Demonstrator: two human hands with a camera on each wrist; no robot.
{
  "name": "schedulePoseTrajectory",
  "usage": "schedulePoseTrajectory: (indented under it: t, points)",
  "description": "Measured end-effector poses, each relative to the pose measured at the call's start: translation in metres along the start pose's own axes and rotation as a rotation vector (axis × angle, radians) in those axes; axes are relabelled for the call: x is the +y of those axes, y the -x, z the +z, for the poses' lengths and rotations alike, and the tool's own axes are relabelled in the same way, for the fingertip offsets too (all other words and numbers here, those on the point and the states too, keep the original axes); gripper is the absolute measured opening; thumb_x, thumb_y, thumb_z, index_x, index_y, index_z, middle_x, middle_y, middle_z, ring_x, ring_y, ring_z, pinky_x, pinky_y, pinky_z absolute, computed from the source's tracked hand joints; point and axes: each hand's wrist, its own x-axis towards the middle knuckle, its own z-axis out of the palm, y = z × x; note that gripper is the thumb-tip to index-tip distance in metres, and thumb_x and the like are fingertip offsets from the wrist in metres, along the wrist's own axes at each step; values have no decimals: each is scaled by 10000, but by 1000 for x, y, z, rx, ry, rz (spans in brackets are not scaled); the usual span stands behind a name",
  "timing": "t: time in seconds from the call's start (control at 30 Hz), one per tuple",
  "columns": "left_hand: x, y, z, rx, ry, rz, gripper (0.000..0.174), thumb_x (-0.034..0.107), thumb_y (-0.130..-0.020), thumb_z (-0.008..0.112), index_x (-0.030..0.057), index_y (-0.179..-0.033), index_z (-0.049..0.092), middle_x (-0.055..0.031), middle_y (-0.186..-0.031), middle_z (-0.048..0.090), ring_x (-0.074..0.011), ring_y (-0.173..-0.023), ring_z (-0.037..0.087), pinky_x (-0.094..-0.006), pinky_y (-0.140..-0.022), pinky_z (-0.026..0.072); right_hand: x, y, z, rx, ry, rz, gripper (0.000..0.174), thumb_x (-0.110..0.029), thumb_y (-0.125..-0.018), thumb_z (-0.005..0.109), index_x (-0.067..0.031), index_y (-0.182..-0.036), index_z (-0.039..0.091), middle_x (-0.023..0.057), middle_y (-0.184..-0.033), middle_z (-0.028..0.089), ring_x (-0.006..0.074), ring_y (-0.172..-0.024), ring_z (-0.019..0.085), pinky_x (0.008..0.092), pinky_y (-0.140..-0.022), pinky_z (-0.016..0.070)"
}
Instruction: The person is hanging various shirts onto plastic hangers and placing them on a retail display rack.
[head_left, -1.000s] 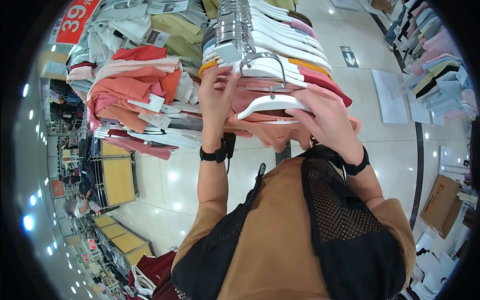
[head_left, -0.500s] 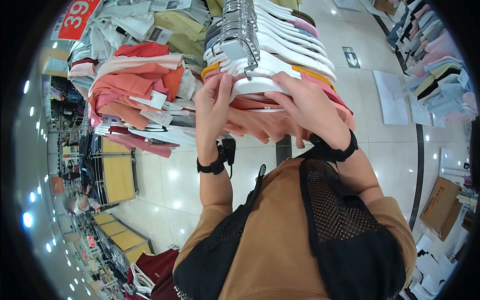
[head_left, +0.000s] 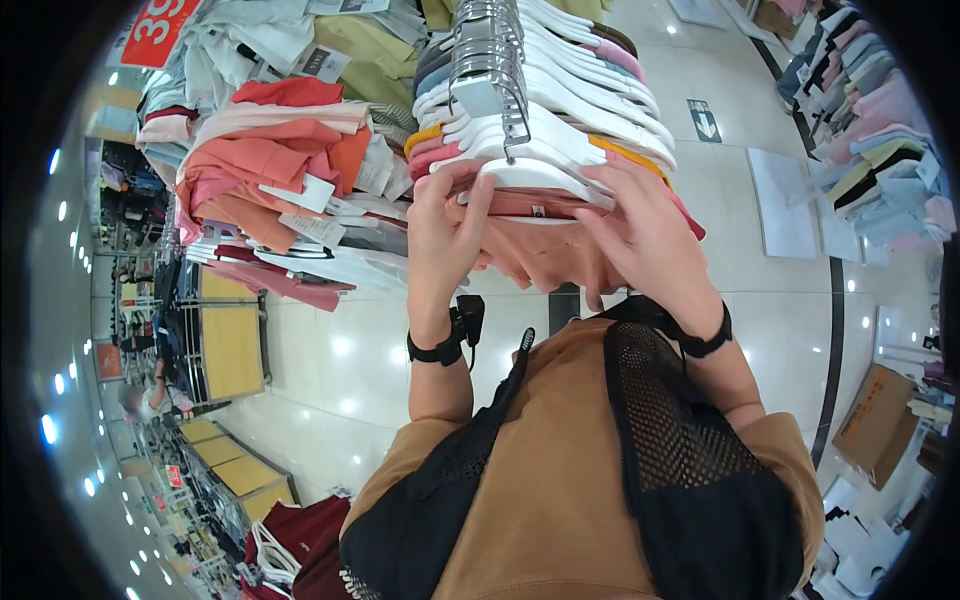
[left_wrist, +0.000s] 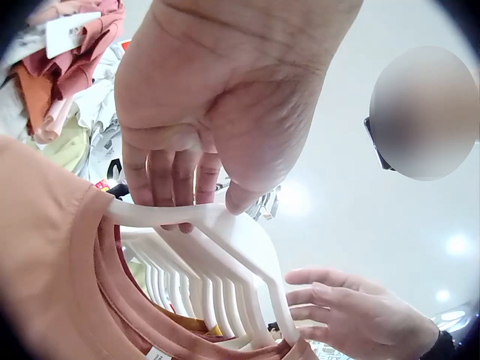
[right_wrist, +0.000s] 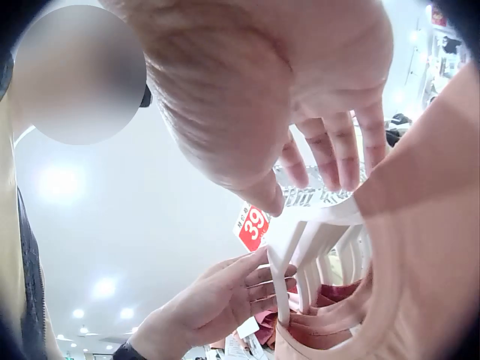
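1. Head view: A person stands at a rail [head_left: 487, 55] of clothes with both hands on a white hanger [head_left: 545, 172], the front one in the row. The left hand [head_left: 448, 235] grasps the hanger's left arm between fingers and thumb. The right hand [head_left: 645, 235] rests its fingers, nearly straight, on the hanger's right arm. A salmon shirt [head_left: 545, 255] hangs on the hanger, between the hands. More hangers press close behind it. Tagged tops [head_left: 280, 165] lie left of the hanger, a red sign [head_left: 160, 22] far up and left of it, and a box [head_left: 872, 415] on the floor well to its lower right.

2. Left wrist view: The left hand [left_wrist: 225, 112] pinches the hanger [left_wrist: 217, 225], with fingers curled behind its arm and the thumb in front. The shirt [left_wrist: 52, 247] hangs from the hanger at the left. The right hand [left_wrist: 360, 315] touches the hanger's far end, its fingers extended.

3. Right wrist view: The right hand [right_wrist: 262, 97] reaches its fingers to the top edge of the hanger [right_wrist: 315, 217], with the thumb just beside it and nothing clenched. The shirt [right_wrist: 427, 225] fills the space right of the hanger. The left hand [right_wrist: 217, 300] holds the hanger's far arm, and the sign [right_wrist: 255, 225] shows just left of the hanger.
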Motion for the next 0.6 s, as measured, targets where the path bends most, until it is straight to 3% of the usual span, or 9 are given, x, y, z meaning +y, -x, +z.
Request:
schedulePoseTrajectory:
  t: [0.07,0.13,0.3,0.37,0.6]
  points:
    - [-1,4,1,21,8,-5,221,155,-940,684,-16,-1079,684,-153,-964,707,-262,-980,622,-351,-856,505,4,14,-8,46,58,-37,313,-149,-915,668,-48,-1203,598,163,-1165,637,346,-1089,624,406,-887,519]
    - [-1,6,2,27,-31,-11,214,133,-914,699,-19,-1063,677,-147,-963,688,-278,-1007,601,-354,-865,490,15,32,-14,83,-130,146,319,-88,-901,668,-50,-1210,601,139,-1240,611,342,-1153,600,392,-949,500]
    - [-18,7,6,86,-129,151,229,105,-875,718,-6,-1064,654,-138,-1081,647,-280,-1063,569,-372,-907,456,46,77,-26,26,-22,338,424,-53,-902,650,-31,-1316,560,201,-1388,536,374,-1289,509,424,-1074,421]
    - [-23,11,9,85,-168,203,261,57,-910,677,-19,-1143,588,-136,-1186,571,-249,-1107,562,-332,-968,442,48,90,-29,14,-18,367,442,-52,-904,649,-20,-1332,542,208,-1408,521,374,-1306,500,426,-1086,409]
    - [-17,25,15,179,-180,138,278,44,-922,662,-23,-1178,577,-141,-1172,600,-261,-1128,590,-362,-999,451,74,93,-36,-183,-96,403,692,-87,-891,692,-37,-1504,375,223,-1519,417,381,-1394,423,429,-1141,358]
